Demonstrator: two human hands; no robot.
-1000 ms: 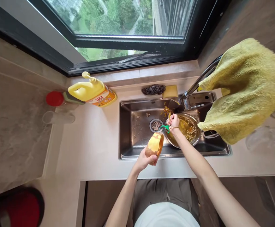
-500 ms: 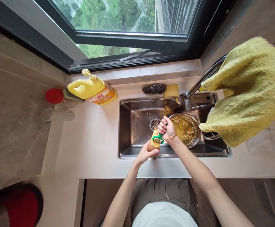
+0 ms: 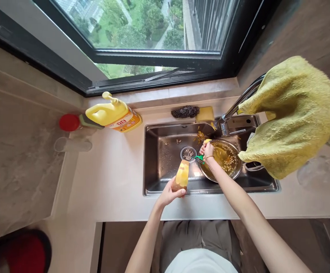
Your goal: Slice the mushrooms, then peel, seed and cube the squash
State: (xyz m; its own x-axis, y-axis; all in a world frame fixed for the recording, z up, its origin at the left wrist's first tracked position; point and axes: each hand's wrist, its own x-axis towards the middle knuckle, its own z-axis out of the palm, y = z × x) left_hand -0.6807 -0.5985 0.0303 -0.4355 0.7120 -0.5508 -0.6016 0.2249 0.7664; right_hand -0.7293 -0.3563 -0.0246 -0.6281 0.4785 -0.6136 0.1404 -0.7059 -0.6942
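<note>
My left hand grips the lower end of a partly peeled potato over the sink's front edge. Yellow flesh shows on its upper part, and brown skin remains near my fingers. A green peeler is in my closed right hand, held apart from the potato. That hand is over the left rim of a metal bowl, which holds cloudy yellow water, yellow pieces and small pale bits. The bowl stands in the steel sink. Orange-yellow peelings lie behind it.
A yellow detergent bottle stands left of the sink. Behind the basin are a steel wool scourer and a yellow sponge. A yellow towel hangs over the faucet at the right. The window is ajar.
My right hand has moved away from the potato with the peeler, toward the back right over the bowl. My left hand has shifted slightly left and down, still holding the potato.
</note>
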